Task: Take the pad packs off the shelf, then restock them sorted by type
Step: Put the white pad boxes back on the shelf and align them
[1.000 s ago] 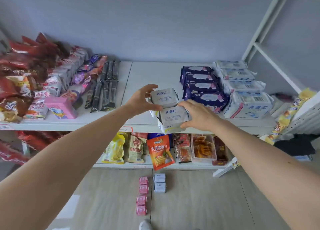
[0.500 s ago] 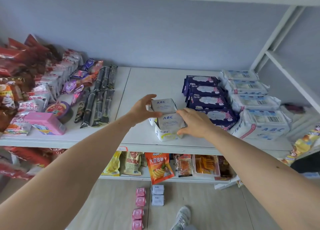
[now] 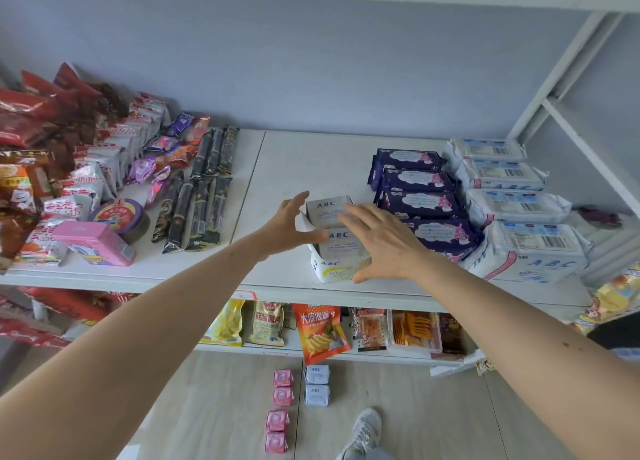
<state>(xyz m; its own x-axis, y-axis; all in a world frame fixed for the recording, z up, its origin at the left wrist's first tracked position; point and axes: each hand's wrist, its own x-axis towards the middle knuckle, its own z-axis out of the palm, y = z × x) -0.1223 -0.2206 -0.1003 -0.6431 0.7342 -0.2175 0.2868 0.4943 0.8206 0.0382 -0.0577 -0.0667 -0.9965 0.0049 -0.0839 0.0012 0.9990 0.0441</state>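
Two small white ABC pad packs (image 3: pixel 330 227) stand one behind the other on the white shelf (image 3: pixel 294 162), near its front edge. My left hand (image 3: pixel 287 226) is spread at their left side, fingers straight. My right hand (image 3: pixel 379 245) lies flat over their right side with straight fingers, touching the front pack. To the right stands a row of dark purple pad packs (image 3: pixel 420 201), then a row of larger white ABC packs (image 3: pixel 512 205). On the floor below lie two more white ABC packs (image 3: pixel 316 385) and several pink packs (image 3: pixel 278 411).
Snack bags, dark wrapped bars (image 3: pixel 201 189), a pink box (image 3: pixel 95 243) and a round tin (image 3: pixel 116 215) fill the shelf's left half. Snack packets hang on the lower shelf (image 3: pixel 322 331). A white frame post (image 3: pixel 554 75) rises at right. A shoe (image 3: pixel 362 432) shows on the floor.
Both hands have set the two ABC packs down on the shelf and opened, fingers now straight beside them. The camera has tilted down a little.
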